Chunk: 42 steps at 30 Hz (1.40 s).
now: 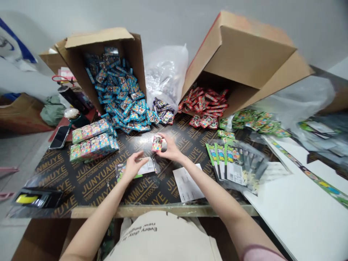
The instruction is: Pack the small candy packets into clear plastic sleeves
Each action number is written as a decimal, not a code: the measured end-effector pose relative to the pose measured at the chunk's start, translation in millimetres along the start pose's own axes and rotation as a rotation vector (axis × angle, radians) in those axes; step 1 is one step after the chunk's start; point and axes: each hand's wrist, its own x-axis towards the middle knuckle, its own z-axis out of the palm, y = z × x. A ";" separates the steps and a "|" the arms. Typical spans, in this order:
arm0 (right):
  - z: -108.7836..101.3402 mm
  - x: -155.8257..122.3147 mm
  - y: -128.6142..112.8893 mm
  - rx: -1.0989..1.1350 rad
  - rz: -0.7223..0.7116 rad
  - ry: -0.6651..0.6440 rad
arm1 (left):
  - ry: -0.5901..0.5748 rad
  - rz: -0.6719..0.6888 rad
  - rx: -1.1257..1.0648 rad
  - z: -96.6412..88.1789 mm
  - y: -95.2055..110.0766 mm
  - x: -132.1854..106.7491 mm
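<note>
My right hand grips a small stack of colourful packets between thumb and fingers, upright just above the table. My left hand is at a clear plastic bag with a green and black printed card lying flat. Its thumb and fingers are apart, with nothing visible between them; whether they press on the bag I cannot tell. Beyond my hands lie blue packets, dark purple packets and red packets. Stacked packet bundles stand at the left.
Two open cartons, a left one and a right one, spill packets onto the table. Green packets, fanned printed bags, a white paper sheet and white boards lie rightward. A phone and a tape dispenser are at left.
</note>
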 end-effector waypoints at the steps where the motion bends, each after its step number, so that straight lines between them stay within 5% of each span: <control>1: 1.6 -10.6 -12.6 0.037 -0.077 -0.024 | -0.024 -0.026 -0.068 1.5 4.2 -0.2; 4: -1.5 -37.2 -33.0 -0.007 -0.108 -0.081 | -0.132 0.101 0.105 0.1 8.2 -4.1; 7: -3.2 -55.3 -30.1 -0.146 -0.006 -0.126 | -0.242 0.229 0.503 -7.5 -0.7 -10.8; 10: 4.0 -68.1 -23.3 -0.155 -0.010 -0.224 | -0.290 0.236 0.640 -13.5 -13.1 -14.6; 17: 4.0 -72.2 -26.0 0.136 -0.134 -0.380 | -0.331 0.340 0.500 -27.8 -16.4 -18.9; 24: -7.1 -69.4 -46.7 0.028 -0.170 -0.321 | -0.370 0.356 0.393 -32.1 -13.3 -27.2; 36: -19.6 -68.4 -20.0 -0.088 0.100 -0.226 | -0.221 0.313 0.364 -42.8 -7.1 -26.3; 42: -6.6 -64.0 -46.7 0.258 -0.166 -0.316 | -0.303 0.352 0.412 -30.6 5.0 -30.9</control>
